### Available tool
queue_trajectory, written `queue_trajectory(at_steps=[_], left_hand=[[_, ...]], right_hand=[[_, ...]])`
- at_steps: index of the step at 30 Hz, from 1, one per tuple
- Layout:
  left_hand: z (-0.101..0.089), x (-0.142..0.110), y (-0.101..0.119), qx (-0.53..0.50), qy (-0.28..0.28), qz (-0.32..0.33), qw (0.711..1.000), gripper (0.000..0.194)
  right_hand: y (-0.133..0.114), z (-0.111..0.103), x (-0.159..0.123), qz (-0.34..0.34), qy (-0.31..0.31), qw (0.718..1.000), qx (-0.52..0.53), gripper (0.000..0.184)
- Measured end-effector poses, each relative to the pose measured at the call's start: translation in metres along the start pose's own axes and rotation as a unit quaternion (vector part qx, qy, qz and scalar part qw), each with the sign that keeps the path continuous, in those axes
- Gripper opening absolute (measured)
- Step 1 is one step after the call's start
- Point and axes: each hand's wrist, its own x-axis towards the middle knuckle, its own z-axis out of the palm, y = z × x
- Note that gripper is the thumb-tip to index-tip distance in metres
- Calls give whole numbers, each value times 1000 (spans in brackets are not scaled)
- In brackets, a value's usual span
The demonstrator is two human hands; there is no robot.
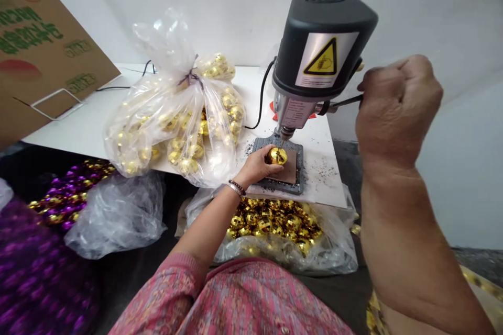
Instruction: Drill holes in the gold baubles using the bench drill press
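Observation:
Under a small black and grey bench drill press [326, 47], my left hand [257, 166] grips a shiny gold faceted ball [278, 155]. The ball rests over a brown board [288, 168] on the drill's grey base plate [299, 167]. Just above the ball is the chuck [287, 133] with a thin bit; whether the bit touches the ball I cannot tell. Raised at the right, my right hand [398, 107] is closed around the drill's feed lever [348, 101]. The lever's end is hidden inside the fist.
On the white table [320, 183] stands a tied clear bag [176, 120] of gold balls. An open bag of gold balls [271, 220] sits below the table edge. Purple and gold balls [70, 188] lie at left, beneath a cardboard box [47, 57]. Dark shavings surround the base.

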Motion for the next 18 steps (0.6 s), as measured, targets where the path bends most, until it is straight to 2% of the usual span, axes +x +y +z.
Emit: queue_trajectory(at_steps=[2,5,10,14,16,18], left_hand=[[-3,-12,-1,-4,15,6,1000,50],[-11,-40,-4,11,15,11,1000,61],[-28,-91,-13,70,-52,51,995,60],[-46,-120,-24,143,-98,40,984,64],[-57,-128,-25,164,-91,14,982,59],[-70,-129,-23,173,-45,-13,984,47]], right_hand=[[-3,-2,14,46,-35,998,-3,23],[-3,-1,20,55,-27,998,-3,24],[3,3,15,37,-6,999,-8,26],[5,6,12,22,4,1000,11,22],[8,6,11,27,10,999,17,19],[15,7,9,25,16,999,19,15]])
